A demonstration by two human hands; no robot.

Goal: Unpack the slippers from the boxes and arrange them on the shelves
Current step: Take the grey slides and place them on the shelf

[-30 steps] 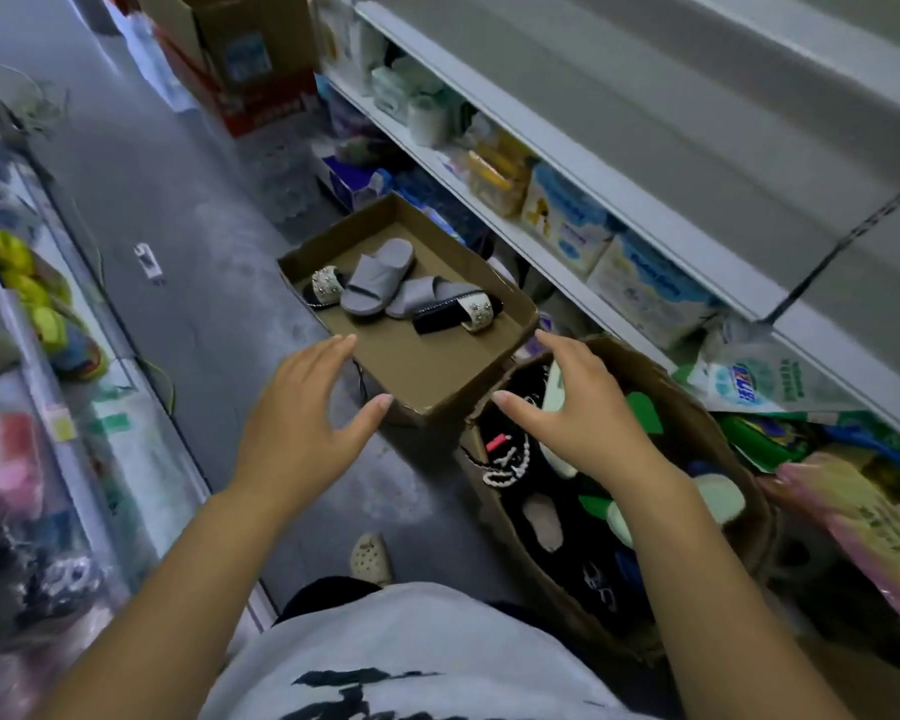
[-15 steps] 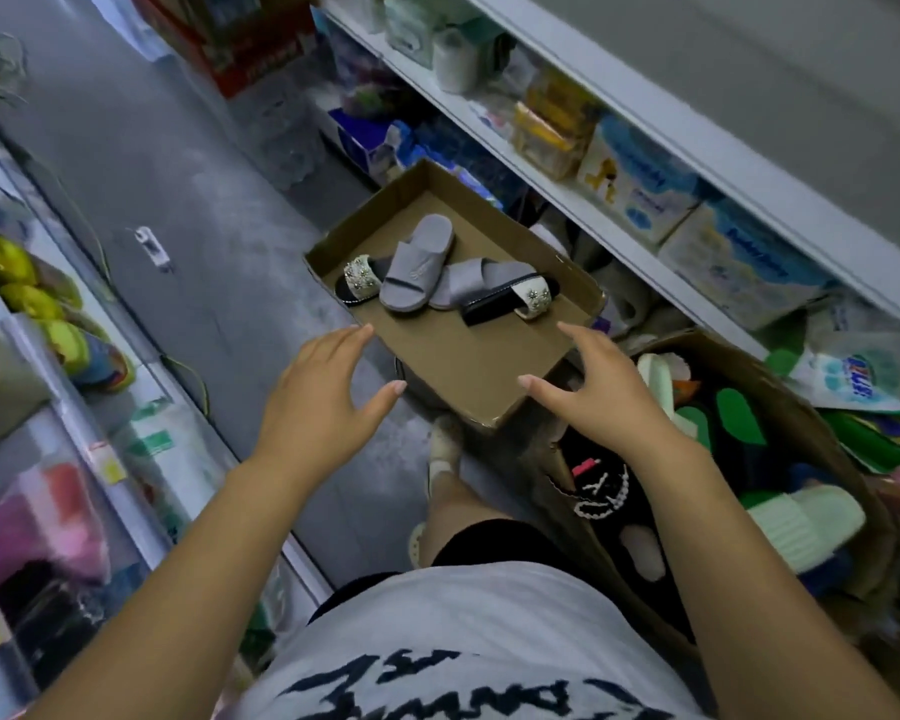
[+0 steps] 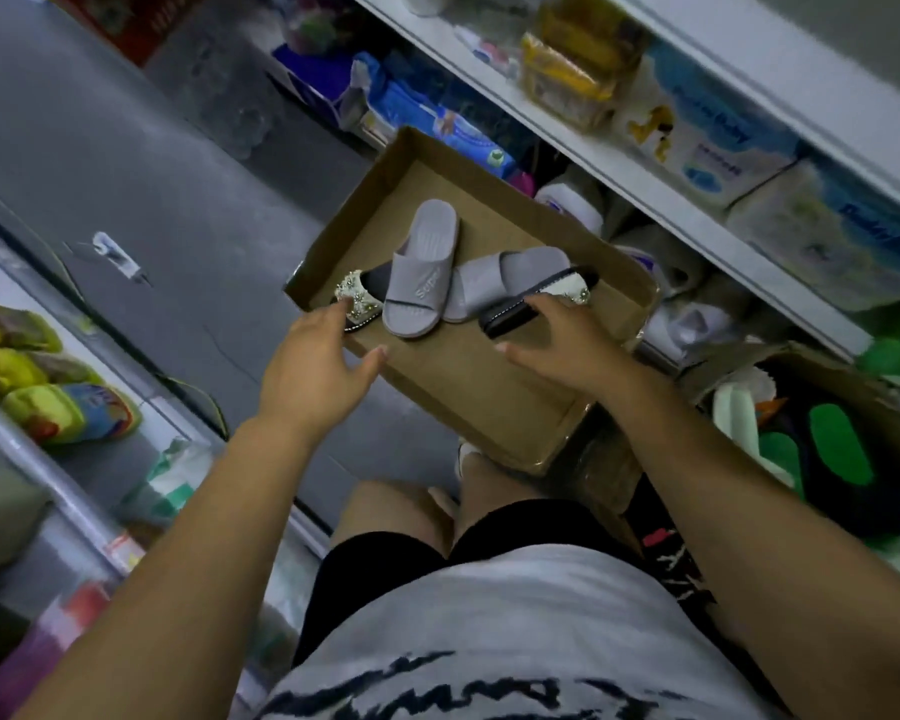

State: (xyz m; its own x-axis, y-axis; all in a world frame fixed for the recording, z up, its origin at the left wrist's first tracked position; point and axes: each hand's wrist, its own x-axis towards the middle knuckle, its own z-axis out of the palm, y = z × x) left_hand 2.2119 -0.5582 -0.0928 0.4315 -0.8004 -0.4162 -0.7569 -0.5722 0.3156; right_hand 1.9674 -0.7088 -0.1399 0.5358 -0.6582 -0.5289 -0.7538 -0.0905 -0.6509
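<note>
A shallow cardboard box (image 3: 468,402) sits ahead of me with two grey slippers (image 3: 423,272) and two black slippers with jewelled straps inside. My left hand (image 3: 315,371) reaches over the box's left edge, fingers spread, fingertips at the jewelled slipper (image 3: 357,301) on the left. My right hand (image 3: 562,340) is over the box floor, its fingers touching the other black jewelled slipper (image 3: 533,304). Neither hand has closed on anything.
White shelves (image 3: 645,194) on the right carry baby-wipe packs and yellow packets. A second box (image 3: 827,449) at lower right holds green, white and dark slippers. Packaged goods line a shelf (image 3: 42,402) on the left. Grey floor (image 3: 126,163) runs between the shelves.
Both hands have moved forward from the near edge of the box into it, reaching the two black jewelled slippers. The view has shifted closer over the box.
</note>
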